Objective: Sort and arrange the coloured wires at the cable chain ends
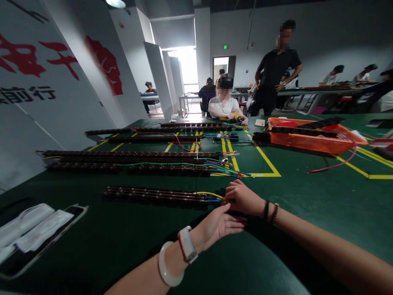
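Pinching, it seems, the wires (pixel 209 193) at the right end of the near dark bundle (pixel 153 196), mid-frame, the right hand (pixel 245 198) curls above the left hand (pixel 216 224), open with fingers outstretched; that end looks unfinished, while longer bundles (pixel 132 160) centre-left show loose ends.

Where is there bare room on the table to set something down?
Bare tabletop shows between the right forearm and orange basket, and between the tray and left forearm. Crowded: around the right hand and near bundle, and among the long bundles behind.
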Demonstrator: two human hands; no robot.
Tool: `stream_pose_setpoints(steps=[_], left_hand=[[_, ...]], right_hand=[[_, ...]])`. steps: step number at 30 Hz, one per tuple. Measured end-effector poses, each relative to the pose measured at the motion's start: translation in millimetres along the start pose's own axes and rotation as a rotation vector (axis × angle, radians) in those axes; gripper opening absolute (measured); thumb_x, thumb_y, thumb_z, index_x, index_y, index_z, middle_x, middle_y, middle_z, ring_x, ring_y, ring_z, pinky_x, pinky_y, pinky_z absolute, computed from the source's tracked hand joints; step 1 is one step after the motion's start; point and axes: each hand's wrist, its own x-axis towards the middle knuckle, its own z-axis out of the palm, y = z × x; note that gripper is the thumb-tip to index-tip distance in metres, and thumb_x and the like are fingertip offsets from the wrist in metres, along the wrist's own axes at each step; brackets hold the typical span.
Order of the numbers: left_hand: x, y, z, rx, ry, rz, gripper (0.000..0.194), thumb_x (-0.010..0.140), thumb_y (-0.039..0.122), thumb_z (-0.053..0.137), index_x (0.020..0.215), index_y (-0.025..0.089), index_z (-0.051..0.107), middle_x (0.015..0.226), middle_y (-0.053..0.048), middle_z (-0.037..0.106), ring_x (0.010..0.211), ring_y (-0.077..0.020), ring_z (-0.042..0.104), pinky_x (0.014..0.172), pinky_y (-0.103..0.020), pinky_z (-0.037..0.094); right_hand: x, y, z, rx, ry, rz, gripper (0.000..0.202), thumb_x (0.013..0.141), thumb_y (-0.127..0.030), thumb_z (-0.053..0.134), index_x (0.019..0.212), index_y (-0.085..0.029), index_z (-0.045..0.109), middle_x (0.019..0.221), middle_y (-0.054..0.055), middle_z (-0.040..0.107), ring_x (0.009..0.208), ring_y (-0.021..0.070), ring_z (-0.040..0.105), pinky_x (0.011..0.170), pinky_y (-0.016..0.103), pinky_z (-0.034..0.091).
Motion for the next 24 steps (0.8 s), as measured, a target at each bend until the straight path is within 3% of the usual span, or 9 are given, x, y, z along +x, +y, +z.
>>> stream_pose_setpoints(steps=[6,11,18,24], left_hand=[[5.2,-8.1,-0.7,-0.134,0.133,0.236,0.021,0.091,0.029,0.045,0.098,0.013,0.055,0.1,-0.01,0.064,0.092,-0.0172,0.062,0.096,-0.037,0.04],[8.8,-13.2,-3.7,-0.15,0.208,0.284,0.01,0.089,0.022,0.05,0.089,0.014,0.056,0.093,-0.008,0.064,0.093,-0.0178,0.061,0.092,-0.035,0.044],[12.2,-13.0,-2.3,-0.157,0.222,0.294,0.011,0.091,0.019,0.046,0.088,0.014,0.056,0.094,-0.008,0.064,0.094,-0.0159,0.06,0.092,-0.033,0.044],[12.5,-12.4,-3.7,-0.123,0.154,0.303,0.016,0.091,0.024,0.046,0.087,0.012,0.056,0.091,-0.01,0.064,0.092,-0.0178,0.061,0.087,-0.034,0.045]], right_hand=[[-8.7,-26.4,3.6,-0.405,0.096,-0.058,0.015,0.081,-0.018,0.057,0.067,-0.019,0.063,0.071,0.003,0.06,0.073,0.0171,0.047,0.074,0.035,0.031],[-16.0,-41.8,16.4,-0.63,0.166,-0.106,0.013,0.08,-0.012,0.055,0.085,-0.015,0.067,0.085,0.008,0.064,0.081,0.0207,0.051,0.086,0.038,0.035],[-35.4,-46.5,29.3,-0.619,0.248,-0.083,0.039,0.078,-0.015,0.051,0.115,-0.005,0.058,0.105,0.015,0.062,0.096,0.0264,0.05,0.092,0.042,0.036],[-50.0,-47.1,17.5,-0.434,0.266,-0.005,0.046,0.085,-0.028,0.051,0.128,-0.013,0.048,0.115,0.01,0.059,0.101,0.0238,0.049,0.093,0.04,0.034]])
